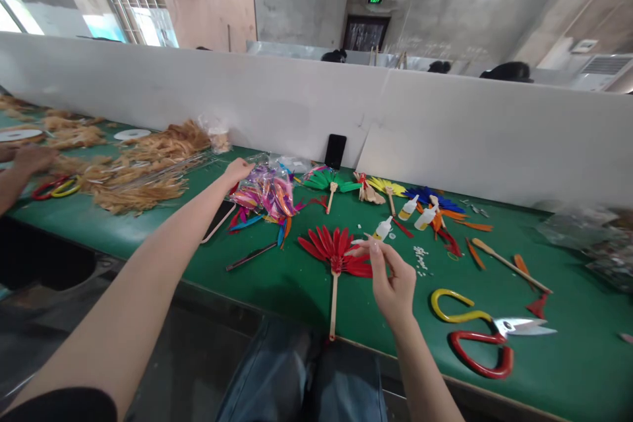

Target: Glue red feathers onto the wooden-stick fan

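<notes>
While the right hand (393, 283) sits lower centre of frame, its thumb and forefinger are pinched together, tips touching the right-edge feathers of the red feather fan (333, 247). Can't tell if a feather is actually between them. Fan lies flat on the green table (568, 356), just left of and above that hand, with its stick handle pointing at the near table edge.

Left hand (239, 170) is out at centre-left, palm down on top of the clear plastic bag (267, 191). Fingers curl over it; whether they grip it is not readable.

Bag contents: mixed coloured feathers, pink, orange and blue. A few loose feathers (247, 221) lie just outside it, lower left.

Glue bottle (382, 229) stands just above the right hand, near the fan. Scissors (475, 336) with one yellow and one red handle lie to the right, apart from the hand.

Second clear bag (588, 231) at the right edge, contents unclear.

Tan feather pile (143, 171) is upper left, with another person's hand (32, 158) beside it.
</notes>
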The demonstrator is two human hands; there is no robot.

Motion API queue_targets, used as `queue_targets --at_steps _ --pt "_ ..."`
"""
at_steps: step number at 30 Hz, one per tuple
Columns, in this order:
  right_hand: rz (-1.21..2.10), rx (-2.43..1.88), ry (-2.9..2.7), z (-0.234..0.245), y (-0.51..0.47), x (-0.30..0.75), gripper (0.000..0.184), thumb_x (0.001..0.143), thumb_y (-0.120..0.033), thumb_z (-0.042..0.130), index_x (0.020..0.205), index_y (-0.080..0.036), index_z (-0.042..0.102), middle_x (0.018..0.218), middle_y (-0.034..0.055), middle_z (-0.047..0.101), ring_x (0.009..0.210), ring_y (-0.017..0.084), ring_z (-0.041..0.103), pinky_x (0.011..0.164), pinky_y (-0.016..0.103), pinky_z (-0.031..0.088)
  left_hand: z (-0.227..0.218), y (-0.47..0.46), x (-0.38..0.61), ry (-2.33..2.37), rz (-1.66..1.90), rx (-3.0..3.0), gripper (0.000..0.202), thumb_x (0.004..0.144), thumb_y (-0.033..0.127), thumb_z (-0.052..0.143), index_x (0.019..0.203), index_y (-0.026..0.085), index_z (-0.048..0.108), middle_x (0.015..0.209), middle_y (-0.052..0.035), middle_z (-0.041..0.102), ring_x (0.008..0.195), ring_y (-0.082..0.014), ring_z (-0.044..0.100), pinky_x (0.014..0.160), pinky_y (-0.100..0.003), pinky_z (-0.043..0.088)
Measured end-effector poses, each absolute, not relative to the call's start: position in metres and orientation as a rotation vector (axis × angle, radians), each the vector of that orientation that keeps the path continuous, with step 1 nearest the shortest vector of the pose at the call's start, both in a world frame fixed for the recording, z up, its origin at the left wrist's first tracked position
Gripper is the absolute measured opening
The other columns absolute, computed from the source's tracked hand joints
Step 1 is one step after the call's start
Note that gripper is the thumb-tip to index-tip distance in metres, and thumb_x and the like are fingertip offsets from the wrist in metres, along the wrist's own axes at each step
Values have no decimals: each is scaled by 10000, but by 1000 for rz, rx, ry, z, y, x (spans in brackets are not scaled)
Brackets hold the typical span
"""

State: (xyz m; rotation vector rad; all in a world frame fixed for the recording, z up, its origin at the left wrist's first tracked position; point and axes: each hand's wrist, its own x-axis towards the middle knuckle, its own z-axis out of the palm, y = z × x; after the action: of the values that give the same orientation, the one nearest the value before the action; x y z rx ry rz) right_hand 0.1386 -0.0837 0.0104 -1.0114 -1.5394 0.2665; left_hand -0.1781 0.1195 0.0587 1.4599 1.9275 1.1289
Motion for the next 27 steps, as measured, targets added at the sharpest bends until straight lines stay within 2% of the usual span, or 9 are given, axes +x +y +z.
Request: queue_targets --at_steps 2,4,6,9,11,14,19,24,27 --pt "284 -1035 -1559 4 -83 141 201 923 -245 466 870 -217 659 747 26 729 741 195 701 797 342 555 51 125 -191 2037 1008 1493 320 886 329 580 1133 127 566 1110 -82 590 933 -204 606 781 -378 522" --pt "328 -1065 -1559 -3 -83 144 176 914 -254 491 874 -211 657 729 29 722 703 188 696 717 309 569 47 126 -198 2121 921 1555 337 900 335 555 1171 135 546 1143 -87 578 970 -218 597 808 -398 511" --pt "392 -1086 -1553 -11 -83 145 153 903 -262 515 896 -199 655 718 32 716 671 177 692 654 280 569 43 121 -195 2171 854 1664 315 925 317 493 1162 114 537 1043 -100 610 908 -222 607 762 -366 493" --pt "466 -1100 -1538 -22 -82 144 135 880 -270 557 912 -182 654 757 48 720 672 172 693 655 273 569 30 98 -174 2116 704 1928 304 940 333 399 1120 134 542 859 -84 640 793 -217 613 697 -318 444" --pt "490 -1088 -1545 -26 -82 143 114 861 -268 586 878 -181 658 763 47 720 673 170 691 655 268 567 12 72 -152 1989 528 2113 352 908 461 425 1009 163 583 734 -55 634 707 -216 613 651 -301 428" --pt "520 -1049 -1584 -26 -84 140 102 862 -250 584 834 -188 659 708 25 705 645 153 676 638 246 554 -22 36 -123 1849 279 2289 437 819 567 529 945 154 602 699 -64 638 693 -247 628 637 -310 436" --pt "581 -1014 -1639 -22 -91 136 143 893 -240 538 843 -189 662 728 25 701 658 142 669 644 234 537 -55 29 -109 1868 54 2359 346 918 373 465 1057 81 591 843 -145 666 810 -266 653 723 -359 478" --pt "640 -1050 -1625 -23 -96 137 166 908 -262 516 887 -185 662 755 33 707 645 137 669 645 230 531 -51 57 -119 1989 48 2300 326 909 337 542 1175 148 543 1138 -84 585 951 -196 603 811 -407 513" --pt "673 -1084 -1602 -27 -96 142 188 914 -289 503 894 -189 660 740 33 703 650 146 668 653 236 529 -41 58 -122 2008 123 2275 304 919 321 515 1133 108 552 1011 -114 625 902 -226 618 776 -398 499"
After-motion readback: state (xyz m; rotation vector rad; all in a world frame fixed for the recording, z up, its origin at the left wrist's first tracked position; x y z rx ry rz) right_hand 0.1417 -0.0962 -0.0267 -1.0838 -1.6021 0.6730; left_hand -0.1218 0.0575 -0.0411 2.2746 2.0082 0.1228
